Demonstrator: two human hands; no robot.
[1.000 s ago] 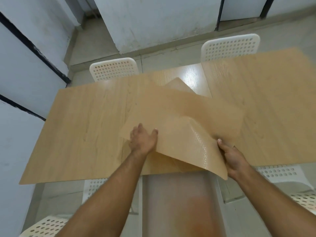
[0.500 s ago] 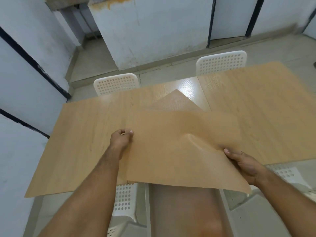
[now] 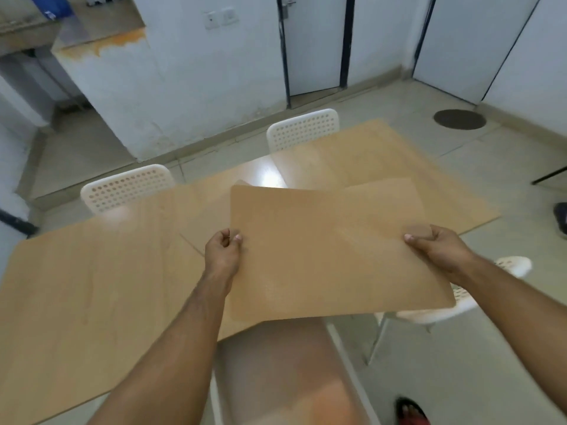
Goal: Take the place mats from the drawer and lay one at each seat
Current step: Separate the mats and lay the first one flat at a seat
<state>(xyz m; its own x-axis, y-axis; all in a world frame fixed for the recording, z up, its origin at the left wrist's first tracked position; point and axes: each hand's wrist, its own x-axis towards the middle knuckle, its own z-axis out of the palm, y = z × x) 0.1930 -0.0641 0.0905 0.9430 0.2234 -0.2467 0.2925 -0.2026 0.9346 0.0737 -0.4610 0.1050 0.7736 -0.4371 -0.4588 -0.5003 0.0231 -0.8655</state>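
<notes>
Thin tan rectangular place mat (image 3: 331, 256) hangs above near edge of light wood-grain bench (image 3: 92, 286), left hand (image 3: 224, 250) and right hand (image 3: 435, 246) each with grip pinching a side edge; floppy sheet could sag, slip, land crooked.

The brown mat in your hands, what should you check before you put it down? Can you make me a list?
1. The left hand pinches the left edge of the tan rectangular place mat: ok.
2. The right hand grips its right edge: ok.
3. Mat flat, no curled corner: ok.
4. Mat laid in front of a white perforated plastic chair: not ok, it is held above the light wooden table.
5. Only one mat in the hands: cannot tell.
</notes>
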